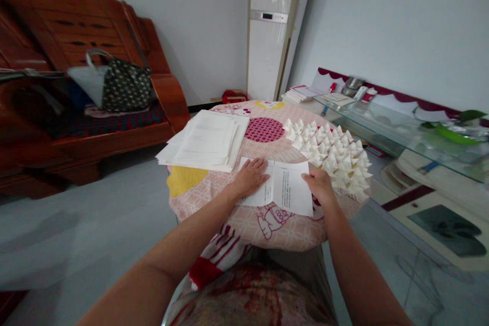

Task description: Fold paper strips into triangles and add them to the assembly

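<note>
left hand [250, 177]: palm down, flat on the left half of the sheet [290, 188], fingers straight and slightly apart, pressing it onto the table
right hand [320, 186]: on the sheet's right edge, fingers curled together and clamped on the paper; thumb hidden under the hand
sheet: white, printed text on the right half, lies near the front edge of the table, straight ahead of the person; crease runs down the middle between the two hands, right half sits a bit raised over the left
table [214, 188]: round, covered by a pink patterned cloth with a yellow patch at left and a red dotted circle mid-top
paper stack [208, 140]: loose white sheets, fanned, on the table's left rear, just behind the left hand, not touching it
folded pieces [336, 155]: heap of small white paper triangles on the table's right side, just beside the right hand, reaching to the table edge
bench [57, 61]: dark red wood, far left, well apart from the table
bag [124, 84]: dark, dotted, on the bench seat
glass shelf [389, 122]: right of the table, papers and small items on top, too blurred to name
tall white unit [269, 25]: upright in the rear corner, behind the table
</note>
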The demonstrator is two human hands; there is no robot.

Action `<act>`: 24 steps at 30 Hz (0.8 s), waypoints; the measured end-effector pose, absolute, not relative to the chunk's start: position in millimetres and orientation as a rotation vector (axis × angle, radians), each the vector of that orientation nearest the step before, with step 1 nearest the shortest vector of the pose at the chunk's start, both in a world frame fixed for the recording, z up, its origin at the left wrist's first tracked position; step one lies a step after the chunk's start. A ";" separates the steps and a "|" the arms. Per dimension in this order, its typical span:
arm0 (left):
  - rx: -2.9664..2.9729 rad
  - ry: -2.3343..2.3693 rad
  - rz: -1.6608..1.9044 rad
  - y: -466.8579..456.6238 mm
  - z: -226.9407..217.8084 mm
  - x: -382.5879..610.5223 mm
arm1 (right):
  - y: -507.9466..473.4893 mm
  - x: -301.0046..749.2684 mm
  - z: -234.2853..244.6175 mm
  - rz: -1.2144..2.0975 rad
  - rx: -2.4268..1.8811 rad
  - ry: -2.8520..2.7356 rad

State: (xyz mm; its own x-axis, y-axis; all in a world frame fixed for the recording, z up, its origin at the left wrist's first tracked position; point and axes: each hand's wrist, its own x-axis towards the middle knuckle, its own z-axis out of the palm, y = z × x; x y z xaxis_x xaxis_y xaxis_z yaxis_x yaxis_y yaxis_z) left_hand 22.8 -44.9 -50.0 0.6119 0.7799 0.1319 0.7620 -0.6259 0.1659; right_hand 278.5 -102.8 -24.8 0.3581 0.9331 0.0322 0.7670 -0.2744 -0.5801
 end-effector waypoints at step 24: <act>2.738 1.318 0.308 -44.7 -50.2 22.4 | -141.6 276.7 -20.5 0.813 -1.950 -1.185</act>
